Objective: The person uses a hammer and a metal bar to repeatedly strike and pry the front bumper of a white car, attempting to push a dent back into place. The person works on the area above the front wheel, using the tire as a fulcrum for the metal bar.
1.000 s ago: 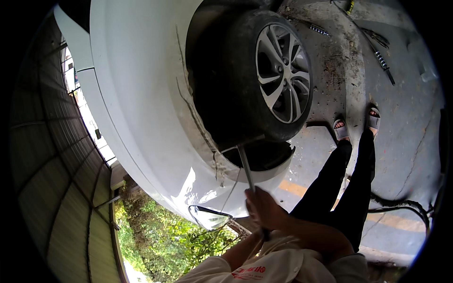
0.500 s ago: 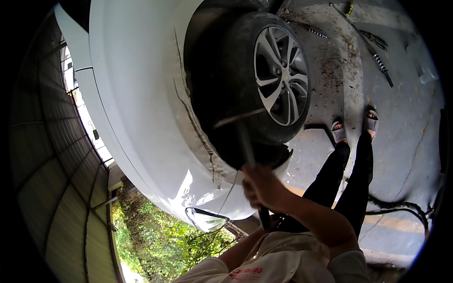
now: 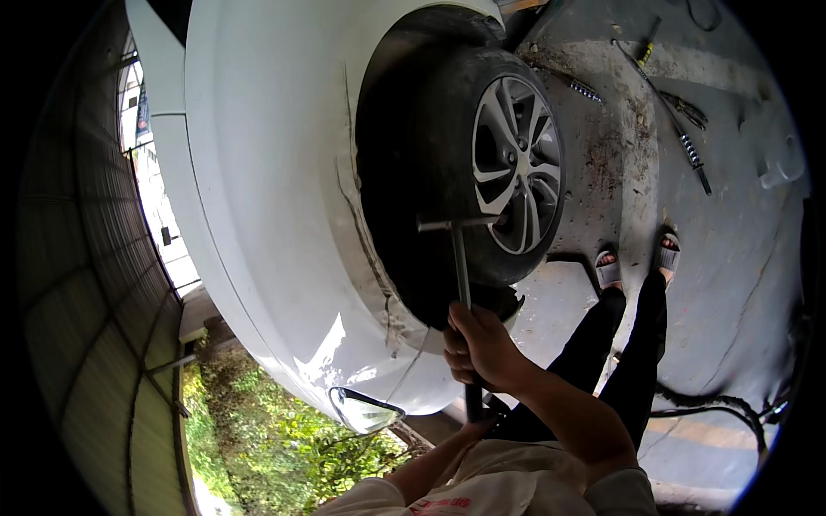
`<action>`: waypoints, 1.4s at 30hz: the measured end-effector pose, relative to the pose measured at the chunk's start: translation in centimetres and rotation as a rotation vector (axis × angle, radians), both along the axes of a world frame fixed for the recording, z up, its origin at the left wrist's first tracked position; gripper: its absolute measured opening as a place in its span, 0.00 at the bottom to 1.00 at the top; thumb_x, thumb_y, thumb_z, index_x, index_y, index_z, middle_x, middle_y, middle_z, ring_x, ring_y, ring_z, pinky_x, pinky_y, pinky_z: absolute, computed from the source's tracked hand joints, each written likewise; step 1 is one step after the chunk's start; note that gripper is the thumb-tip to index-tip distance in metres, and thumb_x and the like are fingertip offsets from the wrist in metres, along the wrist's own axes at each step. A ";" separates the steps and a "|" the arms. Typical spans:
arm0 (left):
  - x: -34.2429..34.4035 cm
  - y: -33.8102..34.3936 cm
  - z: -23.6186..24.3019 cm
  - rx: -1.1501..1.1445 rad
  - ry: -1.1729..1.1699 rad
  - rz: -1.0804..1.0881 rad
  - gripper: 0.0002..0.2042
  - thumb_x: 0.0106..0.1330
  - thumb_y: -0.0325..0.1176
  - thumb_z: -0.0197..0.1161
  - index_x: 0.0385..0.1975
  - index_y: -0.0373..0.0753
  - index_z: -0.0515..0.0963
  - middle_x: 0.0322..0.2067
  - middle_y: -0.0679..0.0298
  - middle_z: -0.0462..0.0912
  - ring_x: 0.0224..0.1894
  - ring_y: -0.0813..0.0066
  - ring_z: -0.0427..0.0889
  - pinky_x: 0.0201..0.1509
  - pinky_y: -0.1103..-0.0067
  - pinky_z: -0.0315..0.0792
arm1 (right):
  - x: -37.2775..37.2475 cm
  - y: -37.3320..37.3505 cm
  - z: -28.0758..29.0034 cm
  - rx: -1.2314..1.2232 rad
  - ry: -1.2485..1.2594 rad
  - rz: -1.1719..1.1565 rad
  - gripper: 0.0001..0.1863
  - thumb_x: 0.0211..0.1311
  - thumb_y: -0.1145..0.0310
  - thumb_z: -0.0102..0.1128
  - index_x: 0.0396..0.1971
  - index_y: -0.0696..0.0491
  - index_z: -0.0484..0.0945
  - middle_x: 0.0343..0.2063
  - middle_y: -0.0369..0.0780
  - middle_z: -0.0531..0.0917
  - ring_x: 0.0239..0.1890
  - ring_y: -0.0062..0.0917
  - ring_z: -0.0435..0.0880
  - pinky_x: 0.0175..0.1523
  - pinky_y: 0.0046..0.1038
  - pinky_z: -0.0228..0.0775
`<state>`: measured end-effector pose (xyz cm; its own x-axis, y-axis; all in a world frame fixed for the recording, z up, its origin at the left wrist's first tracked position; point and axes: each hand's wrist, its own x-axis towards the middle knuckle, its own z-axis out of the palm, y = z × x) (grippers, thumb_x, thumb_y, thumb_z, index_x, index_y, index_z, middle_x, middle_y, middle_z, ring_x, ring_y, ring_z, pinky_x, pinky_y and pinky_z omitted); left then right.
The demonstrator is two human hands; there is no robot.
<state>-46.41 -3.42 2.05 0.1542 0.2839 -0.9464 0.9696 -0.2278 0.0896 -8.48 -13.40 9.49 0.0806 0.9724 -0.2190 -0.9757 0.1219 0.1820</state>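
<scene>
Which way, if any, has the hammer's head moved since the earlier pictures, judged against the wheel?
Yes: the hammer's head has moved up the picture, nearer the centre of the alloy wheel.

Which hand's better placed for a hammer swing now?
Right, likely: the right hand is closed around the hammer. The left hand sits lower in view, partly hidden, its grip unclear.

The grey floor point(image 3: 723, 241) carries a long rod point(image 3: 691, 153), a shorter rod point(image 3: 585, 90) and a yellow tool point(image 3: 646, 54) at far right, dirt point(image 3: 604, 168) and sandalled feet point(image 3: 608, 273) nearer, and black cables point(image 3: 718, 398) at the near right.
</scene>
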 end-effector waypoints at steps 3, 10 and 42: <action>-1.3 0.6 -0.8 0.085 0.043 -0.120 0.14 0.63 0.41 0.59 0.40 0.37 0.78 0.29 0.64 0.80 0.30 0.73 0.77 0.35 0.75 0.72 | 0.8 1.0 0.4 0.175 -0.004 0.096 0.20 0.73 0.51 0.40 0.22 0.44 0.58 0.12 0.27 0.55 0.11 0.12 0.51 0.15 0.20 0.43; 1.6 0.2 -0.4 0.042 0.098 -0.141 0.23 0.62 0.51 0.57 0.38 0.33 0.80 0.27 0.54 0.83 0.29 0.65 0.82 0.36 0.70 0.74 | 1.9 1.6 -0.5 0.119 -0.054 0.052 0.19 0.72 0.50 0.41 0.22 0.43 0.58 0.13 0.27 0.55 0.11 0.11 0.50 0.15 0.18 0.42; -1.1 0.1 0.6 0.015 0.136 -0.114 0.21 0.64 0.48 0.57 0.43 0.35 0.80 0.38 0.51 0.84 0.39 0.63 0.82 0.46 0.70 0.73 | 5.6 4.6 0.7 -0.263 0.299 -0.448 0.21 0.72 0.54 0.40 0.18 0.44 0.56 0.11 0.27 0.53 0.10 0.13 0.52 0.15 0.20 0.44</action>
